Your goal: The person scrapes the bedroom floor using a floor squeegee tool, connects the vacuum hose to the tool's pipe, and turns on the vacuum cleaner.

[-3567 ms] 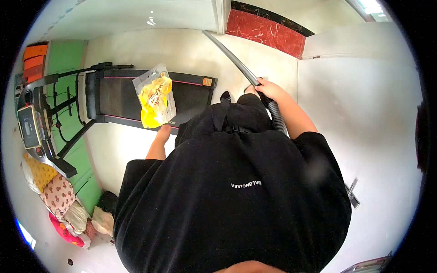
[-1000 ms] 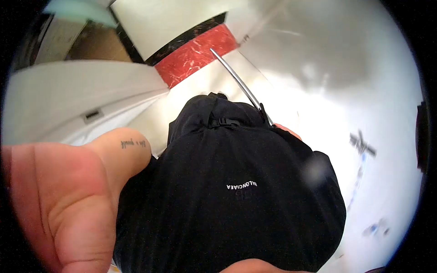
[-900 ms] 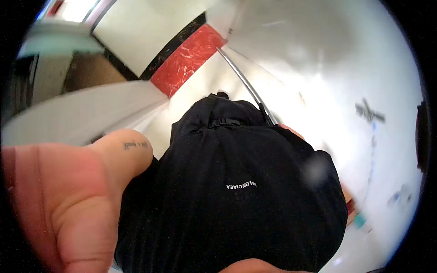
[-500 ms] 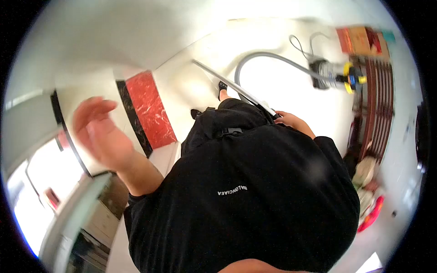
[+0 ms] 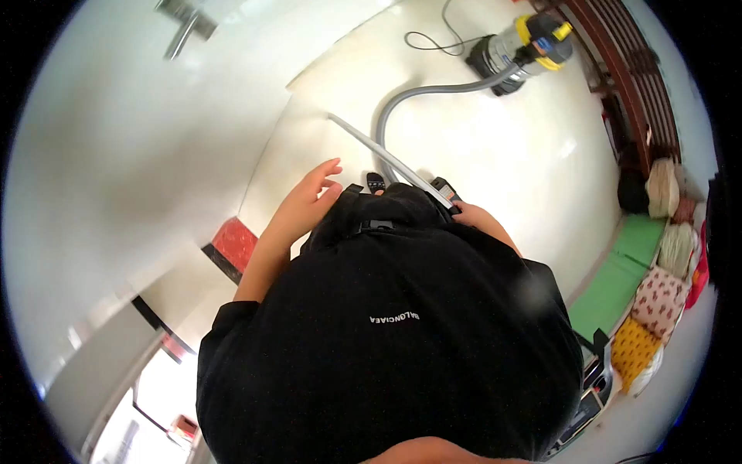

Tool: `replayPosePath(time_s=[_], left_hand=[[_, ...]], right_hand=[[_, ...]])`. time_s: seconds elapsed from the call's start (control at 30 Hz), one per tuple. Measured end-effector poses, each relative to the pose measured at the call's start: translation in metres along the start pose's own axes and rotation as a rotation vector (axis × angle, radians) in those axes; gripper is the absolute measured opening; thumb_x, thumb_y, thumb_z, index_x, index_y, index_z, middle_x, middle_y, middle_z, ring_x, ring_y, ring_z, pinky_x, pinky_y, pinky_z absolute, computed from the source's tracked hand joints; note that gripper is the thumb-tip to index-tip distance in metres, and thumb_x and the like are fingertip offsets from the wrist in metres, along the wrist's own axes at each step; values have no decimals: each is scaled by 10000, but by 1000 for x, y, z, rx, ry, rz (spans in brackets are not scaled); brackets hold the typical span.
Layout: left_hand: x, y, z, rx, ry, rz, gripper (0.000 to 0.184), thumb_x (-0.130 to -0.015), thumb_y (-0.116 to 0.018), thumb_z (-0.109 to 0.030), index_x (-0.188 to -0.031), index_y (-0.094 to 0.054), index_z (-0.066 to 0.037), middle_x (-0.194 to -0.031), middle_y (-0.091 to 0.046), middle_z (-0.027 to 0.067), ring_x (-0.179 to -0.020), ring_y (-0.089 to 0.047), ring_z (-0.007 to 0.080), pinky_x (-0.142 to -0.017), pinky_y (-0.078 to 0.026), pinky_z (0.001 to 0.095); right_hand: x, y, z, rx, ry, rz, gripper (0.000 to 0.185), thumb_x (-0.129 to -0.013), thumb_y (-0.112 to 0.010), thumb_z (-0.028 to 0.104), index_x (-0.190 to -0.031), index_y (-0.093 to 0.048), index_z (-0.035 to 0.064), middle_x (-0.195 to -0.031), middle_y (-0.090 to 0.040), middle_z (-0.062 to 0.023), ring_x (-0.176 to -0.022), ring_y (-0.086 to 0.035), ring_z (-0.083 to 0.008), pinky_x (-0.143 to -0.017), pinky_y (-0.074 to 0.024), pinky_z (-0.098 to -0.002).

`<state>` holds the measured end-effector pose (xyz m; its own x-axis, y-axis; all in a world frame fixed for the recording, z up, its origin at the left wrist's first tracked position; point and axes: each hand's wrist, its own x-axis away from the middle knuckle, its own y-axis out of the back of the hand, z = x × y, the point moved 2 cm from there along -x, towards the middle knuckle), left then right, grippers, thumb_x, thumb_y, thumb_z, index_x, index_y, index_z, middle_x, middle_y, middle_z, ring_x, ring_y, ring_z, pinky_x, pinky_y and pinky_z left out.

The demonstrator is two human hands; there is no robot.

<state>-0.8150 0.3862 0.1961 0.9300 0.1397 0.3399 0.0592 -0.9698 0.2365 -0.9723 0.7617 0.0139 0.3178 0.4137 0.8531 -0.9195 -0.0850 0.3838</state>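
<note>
My right hand is closed around the near end of a vacuum cleaner wand, at my right hip. The straight grey tube slants away from me, its far end low over the pale floor. My left hand hangs in the air by the left of my waist, fingers apart and holding nothing. A grey hose curves from near my feet to the vacuum cleaner, a silver drum with a yellow and black top. My body hides where the hose meets the wand.
A thin cable loops on the floor beside the vacuum. To the right stand a dark slatted wooden bench and a green seat with cushions along it. A wall with a metal door handle rises at left.
My left hand has come down and inward, from raised out at the left to beside my waist. The view has turned, showing more of the right side. My right hand keeps the wand.
</note>
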Motion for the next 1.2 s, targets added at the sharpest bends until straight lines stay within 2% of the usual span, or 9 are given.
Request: replayPosePath(time_s=[0.3, 0.6, 0.73, 0.83, 0.97, 1.03, 1.1, 1.13, 1.2], left_hand=[[-109, -27, -37, -217, -13, 194, 446, -866, -532, -178, -1265, -407, -24, -1224, -494, 160, -1069, -521, 268, -914, -405, 335], [-217, 3, -17, -240, -29, 311, 560, -815, -605, -169, -1295, -366, -6, -1286, -435, 181, -1165, -445, 307, -981, -345, 352], [-288, -9, -45, -398, -357, 291, 682, -754, -663, -198, -1328, -327, -44, -1289, -437, 180, -1220, -373, 338, -1016, -300, 354], [-314, -25, -45, -222, -363, 765, 684, -730, -678, -199, -1319, -347, -92, -1268, -472, 154, -1208, -400, 304, -989, -332, 354], [-329, -24, -13, -364, -404, 618, 620, -684, -708, -188, -1226, -426, -80, -1155, -552, 152, -1036, -542, 315, -853, -429, 368], [-324, -6, -46, -93, -15, 486, 577, -658, -720, -140, -1164, -453, -71, -1064, -589, 162, -963, -572, 322, -793, -448, 374], [-328, -4, -41, -198, -13, 366, 554, -647, -718, -105, -1136, -461, -69, -1024, -600, 159, -945, -579, 312, -776, -453, 370], [-328, -1, -37, -299, -9, 254, 533, -636, -715, -69, -1109, -468, -66, -984, -611, 155, -927, -586, 302, -758, -457, 366], [-324, -2, -39, -416, -27, 262, 511, -644, -719, -66, -1092, -474, -71, -969, -618, 138, -906, -595, 280, -771, -453, 341]], right_hand=[[10, 140, 52, 217, -150, -21, 469, -690, -622, 330, -1107, -540, 131, -972, -621, -125, -913, -593, -289, -777, -468, -402], [-30, 225, 188, 724, 9, -113, 230, -713, -645, 221, -909, -678, 106, -811, -656, -74, -761, -636, -251, -658, -519, -419], [-21, 255, 289, 1002, -17, 285, 373, -762, -627, 278, -1119, -604, 174, -1054, -626, -95, -926, -601, -278, -785, -467, -474], [-53, 246, 305, 1132, -195, 506, 450, -780, -595, 282, -1210, -524, 172, -1063, -609, -89, -934, -587, -249, -811, -451, -411], [38, 317, 298, 505, 788, -520, 386, -773, -591, 221, -1147, -563, 126, -1004, -610, -61, -921, -578, -244, -768, -449, -334], [69, 365, 267, 170, 1082, -1010, 440, -715, -626, 122, -1147, -544, 113, -1020, -591, -64, -965, -552, -261, -825, -437, -378], [72, 402, 197, 146, 854, -1342, 509, -624, -665, -15, -1113, -567, 89, -1037, -602, -63, -968, -560, -262, -819, -450, -359], [75, 418, 167, -23, 710, -1406, 471, -699, -626, -4, -1156, -547, 81, -1035, -604, -81, -959, -565, -258, -846, -443, -341], [40, 443, 86, -596, 314, -1271, 413, -798, -561, 72, -1208, -511, 77, -1115, -578, -112, -1003, -554, -265, -878, -432, -326]])
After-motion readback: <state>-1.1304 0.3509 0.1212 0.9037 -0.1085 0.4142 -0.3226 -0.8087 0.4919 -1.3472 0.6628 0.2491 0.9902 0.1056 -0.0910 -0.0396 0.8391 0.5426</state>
